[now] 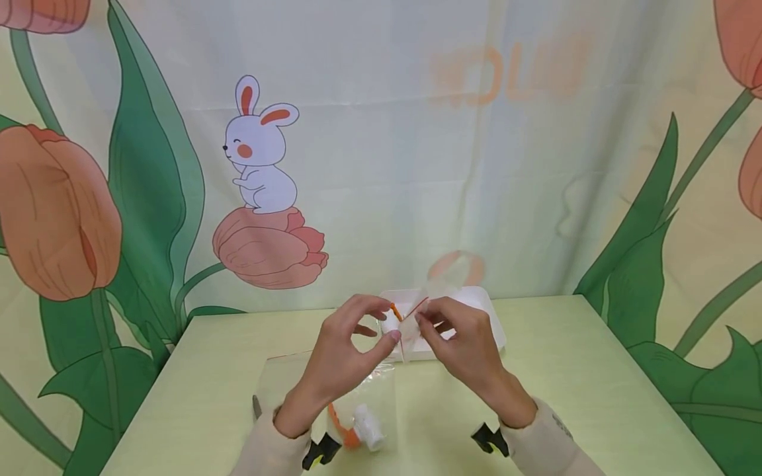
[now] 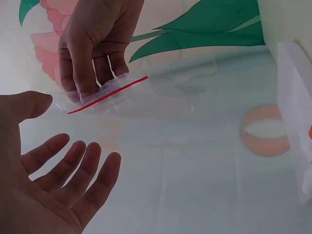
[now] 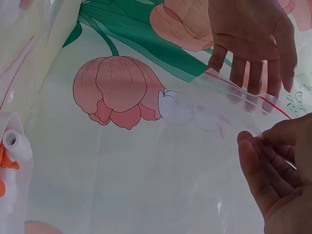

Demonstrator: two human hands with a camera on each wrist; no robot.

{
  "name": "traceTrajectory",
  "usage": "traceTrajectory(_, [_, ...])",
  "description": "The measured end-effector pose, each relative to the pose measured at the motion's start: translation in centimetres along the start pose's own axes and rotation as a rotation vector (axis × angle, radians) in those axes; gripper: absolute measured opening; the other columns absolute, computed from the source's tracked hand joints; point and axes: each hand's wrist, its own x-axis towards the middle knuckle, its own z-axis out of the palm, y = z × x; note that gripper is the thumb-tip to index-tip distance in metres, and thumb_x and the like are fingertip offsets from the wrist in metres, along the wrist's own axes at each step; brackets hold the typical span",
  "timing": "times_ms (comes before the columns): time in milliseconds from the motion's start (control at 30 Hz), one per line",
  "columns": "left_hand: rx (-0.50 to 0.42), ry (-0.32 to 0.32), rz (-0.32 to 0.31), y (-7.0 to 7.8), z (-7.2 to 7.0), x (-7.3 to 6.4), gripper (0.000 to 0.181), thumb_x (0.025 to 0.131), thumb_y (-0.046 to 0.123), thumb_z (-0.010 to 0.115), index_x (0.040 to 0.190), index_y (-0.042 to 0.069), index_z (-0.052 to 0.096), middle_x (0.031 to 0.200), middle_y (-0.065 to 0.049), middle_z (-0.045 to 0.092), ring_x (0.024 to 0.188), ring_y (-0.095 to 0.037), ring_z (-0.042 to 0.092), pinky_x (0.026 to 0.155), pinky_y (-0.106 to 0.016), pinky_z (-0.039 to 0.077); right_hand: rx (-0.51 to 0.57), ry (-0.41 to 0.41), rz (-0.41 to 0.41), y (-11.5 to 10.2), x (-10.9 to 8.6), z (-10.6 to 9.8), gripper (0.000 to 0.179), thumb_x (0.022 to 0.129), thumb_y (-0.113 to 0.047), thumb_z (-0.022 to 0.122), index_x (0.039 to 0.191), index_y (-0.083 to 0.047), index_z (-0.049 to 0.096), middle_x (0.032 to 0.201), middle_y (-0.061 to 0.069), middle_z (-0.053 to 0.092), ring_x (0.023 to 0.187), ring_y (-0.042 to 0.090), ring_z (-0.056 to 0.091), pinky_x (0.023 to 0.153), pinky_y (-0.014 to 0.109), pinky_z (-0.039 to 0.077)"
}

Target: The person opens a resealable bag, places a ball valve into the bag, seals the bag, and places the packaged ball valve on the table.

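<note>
My right hand (image 1: 464, 334) pinches a clear zip bag (image 3: 234, 105) near its red-striped edge, thumb against fingertips. The thin bag hangs out in front of the hands, and the backdrop shows through it. My left hand (image 1: 351, 340) faces the bag with thumb and fingers spread apart. In the left wrist view its fingers (image 2: 83, 165) are relaxed, with nothing gripped. In the right wrist view the left fingertips overlap the bag's red stripe.
Behind the hands stands a white tray (image 1: 491, 324) holding white tubular pieces (image 3: 17, 145) and orange pieces (image 3: 9, 162). Nearer the body, another clear bag (image 1: 286, 373) lies on the table by a white piece (image 1: 369, 426) and an orange piece (image 1: 348, 433). A dark slim object (image 1: 256, 406) lies left.
</note>
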Motion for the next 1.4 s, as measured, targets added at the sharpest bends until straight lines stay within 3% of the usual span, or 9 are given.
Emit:
traceTrajectory(167, [-0.01, -0.012, -0.017, -0.2, 1.1, -0.4, 0.03, 0.087, 0.017, 0.074, 0.115, 0.015, 0.064, 0.106, -0.003, 0.067, 0.09, -0.015, 0.067, 0.066, -0.025, 0.059, -0.008, -0.026, -0.005, 0.1, -0.2, 0.0, 0.01, 0.083, 0.001, 0.072, 0.088, -0.007, 0.067, 0.079, 0.002, 0.071, 0.067, 0.01, 0.07, 0.059, 0.017, 0.055])
traceTrajectory(467, [0.072, 0.046, 0.014, -0.4, 2.0, -0.4, 0.011, 0.09, 0.009, 0.069, 0.101, 0.009, 0.071, 0.086, 0.0, 0.071, 0.077, -0.01, 0.066, 0.056, -0.016, 0.053, -0.053, -0.109, -0.005, 0.1, -0.5, 0.1, 0.015, 0.081, 0.005, 0.072, 0.09, -0.007, 0.067, 0.082, 0.002, 0.072, 0.071, 0.011, 0.072, 0.062, 0.017, 0.056])
traceTrajectory(733, [0.106, 0.109, 0.018, -1.0, 1.7, -0.9, 0.011, 0.088, 0.002, 0.068, 0.095, 0.009, 0.072, 0.086, -0.002, 0.073, 0.074, -0.01, 0.068, 0.056, -0.015, 0.053, -0.048, -0.098, 0.021, 0.2, -0.7, 0.4, 0.016, 0.079, 0.007, 0.073, 0.086, -0.006, 0.066, 0.078, 0.001, 0.071, 0.067, 0.011, 0.071, 0.059, 0.017, 0.056])
traceTrajectory(967, [0.163, 0.095, 0.033, -1.4, 1.4, -1.3, 0.012, 0.083, -0.003, 0.069, 0.087, 0.008, 0.069, 0.079, 0.0, 0.069, 0.07, -0.008, 0.066, 0.056, -0.016, 0.054, -0.059, -0.115, 0.062, 0.4, -0.9, 0.4, 0.016, 0.08, 0.005, 0.074, 0.086, -0.008, 0.067, 0.079, 0.0, 0.071, 0.067, 0.009, 0.07, 0.058, 0.015, 0.055])
traceTrajectory(1200, [0.25, 0.085, -0.036, -1.7, 1.1, -1.7, 0.015, 0.078, -0.008, 0.064, 0.084, 0.005, 0.061, 0.072, 0.0, 0.066, 0.064, -0.009, 0.065, 0.057, -0.02, 0.056, -0.084, -0.115, 0.038, 0.9, -1.3, 0.5, 0.018, 0.079, 0.007, 0.072, 0.086, -0.008, 0.066, 0.079, -0.001, 0.069, 0.067, 0.008, 0.068, 0.058, 0.014, 0.054])
traceTrajectory(1400, [0.247, 0.096, -0.058, -2.2, 0.7, -2.1, 0.019, 0.077, -0.009, 0.063, 0.081, 0.009, 0.059, 0.069, 0.002, 0.065, 0.06, -0.004, 0.061, 0.056, -0.02, 0.055, -0.107, -0.113, 0.016, 1.6, -1.6, 0.6, 0.019, 0.078, 0.008, 0.071, 0.084, -0.009, 0.065, 0.077, -0.002, 0.068, 0.066, 0.007, 0.067, 0.056, 0.013, 0.053])
